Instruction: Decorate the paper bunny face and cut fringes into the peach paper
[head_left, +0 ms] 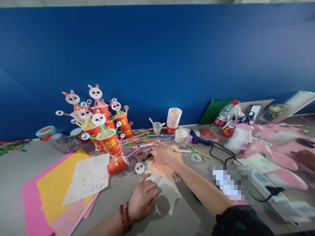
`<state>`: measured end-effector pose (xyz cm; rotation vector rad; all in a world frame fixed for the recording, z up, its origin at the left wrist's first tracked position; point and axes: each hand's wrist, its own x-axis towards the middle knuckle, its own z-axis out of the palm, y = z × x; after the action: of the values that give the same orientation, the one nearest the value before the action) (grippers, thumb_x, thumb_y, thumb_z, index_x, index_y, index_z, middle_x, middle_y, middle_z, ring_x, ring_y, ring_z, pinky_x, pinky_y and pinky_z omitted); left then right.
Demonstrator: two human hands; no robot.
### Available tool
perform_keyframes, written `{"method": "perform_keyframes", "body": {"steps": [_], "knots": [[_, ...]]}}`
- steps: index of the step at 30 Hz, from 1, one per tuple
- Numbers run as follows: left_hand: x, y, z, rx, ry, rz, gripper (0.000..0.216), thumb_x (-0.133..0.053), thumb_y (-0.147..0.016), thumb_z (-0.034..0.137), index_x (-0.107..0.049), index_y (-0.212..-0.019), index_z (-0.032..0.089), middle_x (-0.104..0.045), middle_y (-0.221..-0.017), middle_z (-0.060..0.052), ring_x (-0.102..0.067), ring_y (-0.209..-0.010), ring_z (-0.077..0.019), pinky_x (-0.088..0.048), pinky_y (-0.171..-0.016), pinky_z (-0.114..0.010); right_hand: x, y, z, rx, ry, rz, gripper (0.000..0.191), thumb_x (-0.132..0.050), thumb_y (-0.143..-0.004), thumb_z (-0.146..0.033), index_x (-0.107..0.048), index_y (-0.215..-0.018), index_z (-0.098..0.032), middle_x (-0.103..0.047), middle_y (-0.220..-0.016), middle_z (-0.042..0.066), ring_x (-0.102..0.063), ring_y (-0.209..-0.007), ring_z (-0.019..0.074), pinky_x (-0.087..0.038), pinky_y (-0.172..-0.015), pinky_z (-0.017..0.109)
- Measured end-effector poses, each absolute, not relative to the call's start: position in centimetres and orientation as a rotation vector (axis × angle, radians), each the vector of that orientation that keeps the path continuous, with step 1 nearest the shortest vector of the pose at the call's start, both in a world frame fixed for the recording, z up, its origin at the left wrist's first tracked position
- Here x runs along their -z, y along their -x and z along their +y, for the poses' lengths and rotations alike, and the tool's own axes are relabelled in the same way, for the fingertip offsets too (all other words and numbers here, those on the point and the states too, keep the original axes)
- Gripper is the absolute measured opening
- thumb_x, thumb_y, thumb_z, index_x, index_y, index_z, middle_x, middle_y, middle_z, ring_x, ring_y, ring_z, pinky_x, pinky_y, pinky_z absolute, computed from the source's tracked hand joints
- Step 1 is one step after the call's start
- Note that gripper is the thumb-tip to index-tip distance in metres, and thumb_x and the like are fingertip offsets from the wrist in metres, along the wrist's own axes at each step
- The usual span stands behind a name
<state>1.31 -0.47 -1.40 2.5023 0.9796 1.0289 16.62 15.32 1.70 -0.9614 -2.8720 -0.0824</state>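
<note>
My right hand (161, 153) reaches out over cut orange paper (163, 169), beside several markers. Its fingertips point down near a dark, slim item, and what they touch is hidden. My left hand (145, 198), with red bead bracelets at the wrist, is held above the table with fingers loosely bent and apart. It holds nothing that I can see. Under and beside it lies a white paper scrap (168, 193) with cut edges. A round paper rabbit face (139, 168) lies just beyond my left hand. A red-capped marker (143, 152) rests near my right fingertips.
Orange paper cups (110, 142) with rabbit faces and straw arms stand at left, one tipped over. Colored sheets (55, 186) lie in front. Further right are stacked cups (174, 118), a blue glue gun (199, 139), tape (195, 158), a power strip (258, 180) and another person's hand (304, 159).
</note>
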Motion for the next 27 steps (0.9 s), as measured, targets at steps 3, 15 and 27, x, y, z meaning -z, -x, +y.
{"method": "perform_keyframes", "body": {"steps": [3, 15, 27], "knots": [[1.2, -0.8, -0.4, -1.134, -2.503, 0.976, 0.026, -0.045, -0.089, 0.006, -0.061, -0.102, 0.021, -0.068, -0.09, -0.002, -0.063, -0.083, -0.0148, -0.034, -0.111, -0.05, -3.2, -17.4, 15.5, 0.093, 0.947, -2.854, 0.015, -0.062, -0.086, -0.019, -0.068, -0.099, -0.014, -0.069, -0.103, 0.012, -0.057, -0.103, 0.0257, -0.044, -0.089, 0.035], [-1.7, 0.3, 0.9, -0.935, -2.6, 1.36, 0.018, -0.051, -0.095, 0.016, -0.059, -0.111, 0.02, -0.065, -0.098, -0.006, -0.058, -0.097, -0.0237, -0.04, -0.102, -0.05, -6.6, -21.8, 6.9, -0.397, 0.928, -2.834, 0.011, -0.056, -0.092, -0.021, -0.066, -0.089, -0.019, -0.071, -0.085, 0.005, -0.064, -0.083, 0.0202, -0.041, -0.069, 0.028], [-2.8, 0.9, -0.5, -0.865, -2.544, 1.135, 0.03, -0.035, -0.103, 0.029, -0.054, -0.082, 0.019, -0.059, -0.075, -0.003, -0.054, -0.072, -0.0194, -0.044, -0.073, -0.032, -6.3, -24.7, 1.7, -1.746, 0.725, -1.748, 0.035, -0.07, -0.081, -0.045, -0.07, -0.1, -0.015, -0.072, -0.094, 0.01, -0.065, -0.076, 0.0187, -0.05, -0.07, 0.029]]}}
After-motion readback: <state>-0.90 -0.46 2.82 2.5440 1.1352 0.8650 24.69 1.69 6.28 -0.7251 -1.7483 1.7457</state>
